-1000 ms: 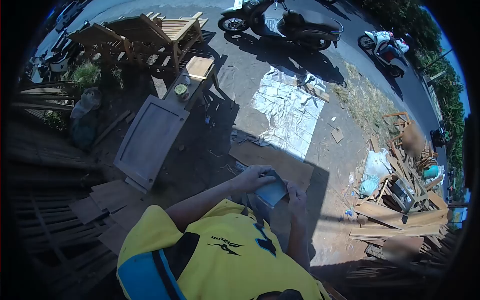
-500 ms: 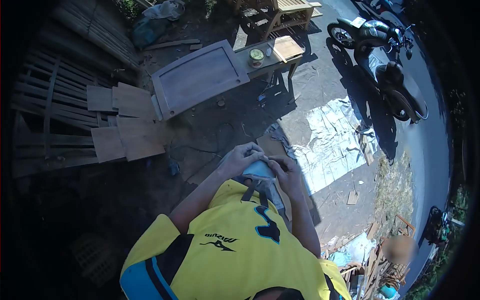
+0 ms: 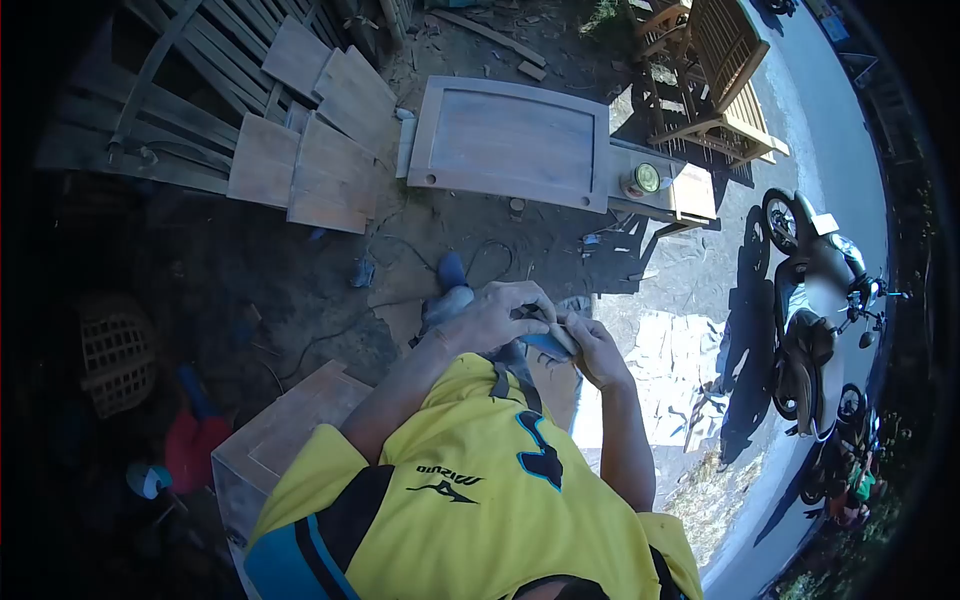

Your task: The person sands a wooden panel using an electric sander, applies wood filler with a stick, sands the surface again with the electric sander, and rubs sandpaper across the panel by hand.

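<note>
A small blue-grey sheet, which looks folded, is held between both hands in front of the yellow shirt. My left hand has its fingers bent over the sheet's upper left edge. On the other side, my right hand pinches the sheet between thumb and fingers. The fingertips of the two hands nearly meet, and part of the sheet is hidden behind them. Beyond the hands lies a framed wooden panel on a low bench.
An open tin stands on the bench. Flat boards lean at the upper left. Another panel is at the lower left, near a dim red shape. A pale sheet covers sunlit ground. Wooden chairs and a motorcycle are at right.
The view has swung left, bringing the lower-left panel and basket into sight. Both hands still hold the sheet, which now shows a smaller, folded-looking surface than before.
</note>
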`<move>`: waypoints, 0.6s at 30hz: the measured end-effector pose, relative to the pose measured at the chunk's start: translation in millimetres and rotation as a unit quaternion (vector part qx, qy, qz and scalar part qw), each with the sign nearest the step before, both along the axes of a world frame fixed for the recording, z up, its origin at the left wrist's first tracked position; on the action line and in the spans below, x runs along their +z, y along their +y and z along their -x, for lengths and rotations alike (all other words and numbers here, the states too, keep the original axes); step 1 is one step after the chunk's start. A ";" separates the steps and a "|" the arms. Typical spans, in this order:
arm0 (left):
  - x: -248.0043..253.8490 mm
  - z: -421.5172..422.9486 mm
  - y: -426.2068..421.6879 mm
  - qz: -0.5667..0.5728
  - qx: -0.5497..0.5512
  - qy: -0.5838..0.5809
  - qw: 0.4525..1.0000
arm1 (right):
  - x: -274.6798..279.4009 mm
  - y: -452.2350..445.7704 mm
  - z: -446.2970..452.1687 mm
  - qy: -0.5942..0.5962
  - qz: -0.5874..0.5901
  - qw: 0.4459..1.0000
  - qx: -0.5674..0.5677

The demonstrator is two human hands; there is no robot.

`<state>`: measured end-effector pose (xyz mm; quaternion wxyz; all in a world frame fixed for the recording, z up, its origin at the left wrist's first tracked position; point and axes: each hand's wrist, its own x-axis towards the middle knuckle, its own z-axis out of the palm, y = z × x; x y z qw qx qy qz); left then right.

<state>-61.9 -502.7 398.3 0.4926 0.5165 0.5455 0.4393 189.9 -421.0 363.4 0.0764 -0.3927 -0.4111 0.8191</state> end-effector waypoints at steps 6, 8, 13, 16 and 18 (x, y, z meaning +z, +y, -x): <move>97.8 78.8 64.0 -0.191 -0.085 -0.091 0.974 | 27.8 48.8 62.3 0.070 0.059 0.994 -0.064; 149.0 97.7 74.6 -0.270 -0.193 -0.326 0.885 | 24.4 70.4 74.4 0.040 0.044 0.996 -0.065; 186.3 90.0 95.4 -0.410 -0.153 -0.528 0.728 | 13.5 118.4 119.4 -0.060 -0.036 0.997 -0.035; 164.7 99.6 120.3 -0.451 -0.110 -0.554 0.691 | -16.4 159.0 137.9 -0.100 -0.056 0.993 0.003; 150.6 119.0 124.1 -0.392 -0.123 -0.500 0.762 | -65.3 186.3 135.1 -0.101 -0.043 0.994 0.016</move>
